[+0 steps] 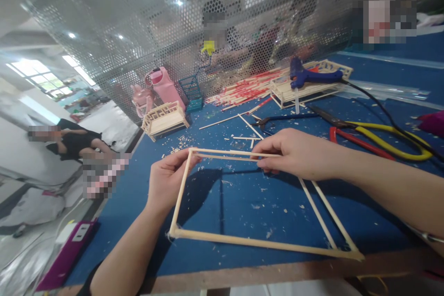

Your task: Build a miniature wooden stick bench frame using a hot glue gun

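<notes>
A rectangular frame of thin wooden sticks [263, 240] is tilted over the blue table, its near long side close to the table's front edge. My left hand [168, 178] pinches its far left corner. My right hand [287, 152] has its fingers closed on the far long side, where two sticks run close together. Two parallel sticks form the right end of the frame, partly hidden behind my right hand. Thin strands, like glue, show at the near left corner. Beyond my hands lie loose sticks [219, 122] and small wood scraps.
A blue glue gun [314, 76] rests on a small stick-built model [277, 95] at the back right. Scissors with red and yellow handles [367, 134] lie at right. Another model [166, 120], a pink bottle [164, 85] and red-tipped sticks [239, 90] stand before a perforated metal screen [138, 23].
</notes>
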The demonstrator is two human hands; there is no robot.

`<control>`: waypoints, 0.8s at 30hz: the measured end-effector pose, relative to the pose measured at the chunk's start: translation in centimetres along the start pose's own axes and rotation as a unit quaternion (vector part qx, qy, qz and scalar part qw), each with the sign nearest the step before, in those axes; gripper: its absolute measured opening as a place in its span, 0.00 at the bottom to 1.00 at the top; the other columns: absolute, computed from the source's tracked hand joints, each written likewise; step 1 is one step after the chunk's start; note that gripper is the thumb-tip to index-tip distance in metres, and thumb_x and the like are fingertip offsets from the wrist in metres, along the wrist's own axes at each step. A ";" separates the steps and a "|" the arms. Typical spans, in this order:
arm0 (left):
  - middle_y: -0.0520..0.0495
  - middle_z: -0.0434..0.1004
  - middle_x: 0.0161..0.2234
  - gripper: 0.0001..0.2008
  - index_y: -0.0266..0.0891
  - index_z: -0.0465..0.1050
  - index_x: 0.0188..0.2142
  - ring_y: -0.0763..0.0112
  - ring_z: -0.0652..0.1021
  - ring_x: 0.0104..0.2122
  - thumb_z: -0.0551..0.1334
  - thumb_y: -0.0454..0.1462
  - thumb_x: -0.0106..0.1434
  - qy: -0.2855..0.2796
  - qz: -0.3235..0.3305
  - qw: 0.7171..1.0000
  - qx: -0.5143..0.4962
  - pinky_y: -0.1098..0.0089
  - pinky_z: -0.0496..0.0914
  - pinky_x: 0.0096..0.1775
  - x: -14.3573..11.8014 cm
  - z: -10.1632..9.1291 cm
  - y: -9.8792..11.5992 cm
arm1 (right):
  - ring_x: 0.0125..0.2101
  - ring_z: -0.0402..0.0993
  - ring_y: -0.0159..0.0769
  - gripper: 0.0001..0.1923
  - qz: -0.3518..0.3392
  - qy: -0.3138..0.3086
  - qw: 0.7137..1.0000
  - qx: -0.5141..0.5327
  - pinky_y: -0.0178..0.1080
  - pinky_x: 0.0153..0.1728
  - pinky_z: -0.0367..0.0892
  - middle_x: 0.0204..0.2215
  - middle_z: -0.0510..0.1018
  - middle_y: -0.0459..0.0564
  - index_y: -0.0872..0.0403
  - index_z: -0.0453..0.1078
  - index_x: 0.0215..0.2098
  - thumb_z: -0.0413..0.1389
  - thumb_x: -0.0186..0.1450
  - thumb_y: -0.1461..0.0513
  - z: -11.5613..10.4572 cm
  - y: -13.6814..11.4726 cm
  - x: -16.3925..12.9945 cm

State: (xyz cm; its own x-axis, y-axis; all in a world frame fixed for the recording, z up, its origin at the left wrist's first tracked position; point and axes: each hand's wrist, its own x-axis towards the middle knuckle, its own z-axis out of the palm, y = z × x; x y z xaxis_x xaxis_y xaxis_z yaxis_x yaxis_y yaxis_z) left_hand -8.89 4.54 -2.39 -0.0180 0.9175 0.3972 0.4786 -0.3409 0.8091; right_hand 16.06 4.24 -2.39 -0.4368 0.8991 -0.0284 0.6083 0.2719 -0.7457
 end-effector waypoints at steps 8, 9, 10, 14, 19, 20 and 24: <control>0.46 0.82 0.28 0.18 0.38 0.79 0.35 0.65 0.80 0.29 0.70 0.43 0.45 -0.077 -0.015 0.995 -0.065 0.68 0.75 0.34 0.5 -0.7 -0.8 | 0.24 0.72 0.31 0.09 0.000 0.010 0.999 -0.040 0.33 0.28 0.63 0.24 0.78 0.44 0.52 0.75 0.33 0.53 0.58 0.63 -0.4 -0.2 0.0; 0.46 0.82 0.28 0.18 0.38 0.79 0.36 0.65 0.80 0.29 0.70 0.42 0.45 -0.080 -0.010 0.995 -0.059 0.68 0.75 0.34 0.6 -0.8 -0.9 | 0.24 0.71 0.31 0.09 0.001 0.010 0.999 -0.043 0.33 0.28 0.63 0.24 0.78 0.44 0.52 0.75 0.33 0.52 0.58 0.63 -0.4 -0.2 0.0; 0.46 0.82 0.28 0.17 0.38 0.79 0.36 0.66 0.80 0.28 0.70 0.42 0.45 -0.079 -0.002 0.996 -0.045 0.68 0.74 0.34 0.6 -0.8 -1.0 | 0.24 0.71 0.31 0.10 0.001 0.010 0.999 -0.048 0.33 0.28 0.63 0.24 0.78 0.44 0.53 0.75 0.33 0.52 0.58 0.63 -0.4 -0.3 -0.1; 0.49 0.80 0.25 0.18 0.38 0.78 0.39 0.70 0.77 0.25 0.69 0.40 0.47 -0.094 0.039 0.994 0.038 0.69 0.73 0.33 0.8 -0.9 -1.5 | 0.24 0.70 0.31 0.10 0.002 0.004 0.996 -0.086 0.34 0.26 0.60 0.24 0.78 0.44 0.52 0.76 0.34 0.52 0.59 0.62 -0.3 -0.4 -0.1; 0.46 0.78 0.39 0.39 0.41 0.67 0.54 0.69 0.75 0.30 0.71 0.41 0.41 -0.179 0.012 0.977 0.111 0.70 0.72 0.31 1.4 -2.0 -1.9 | 0.29 0.73 0.36 0.12 -0.022 0.036 0.987 -0.155 0.36 0.29 0.61 0.29 0.80 0.48 0.51 0.76 0.38 0.52 0.61 0.60 0.4 0.5 0.2; 0.45 0.77 0.42 0.41 0.43 0.65 0.56 0.69 0.75 0.32 0.72 0.40 0.40 -0.190 0.001 0.974 0.125 0.70 0.72 0.31 1.7 -2.5 -2.0 | 0.31 0.74 0.38 0.14 -0.023 0.045 0.986 -0.159 0.37 0.31 0.63 0.32 0.81 0.48 0.51 0.76 0.41 0.53 0.60 0.58 0.5 0.7 0.3; 0.42 0.76 0.47 0.36 0.42 0.68 0.54 0.63 0.75 0.41 0.70 0.42 0.43 -0.227 -0.047 0.966 0.119 0.68 0.73 0.36 2.7 -4.8 -2.4 | 0.40 0.73 0.44 0.29 -0.048 0.123 0.983 -0.124 0.40 0.38 0.65 0.43 0.78 0.51 0.50 0.70 0.51 0.59 0.54 0.48 0.0 1.1 0.2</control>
State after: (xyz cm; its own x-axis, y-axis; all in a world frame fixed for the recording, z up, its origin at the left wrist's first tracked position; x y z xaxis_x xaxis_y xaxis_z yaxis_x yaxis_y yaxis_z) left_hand -14.34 6.84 -1.22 0.2893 0.9558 0.0531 0.6824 -0.2448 0.6887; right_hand 16.62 4.75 -3.16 -0.3453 0.9125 0.2191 0.7278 0.4078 -0.5514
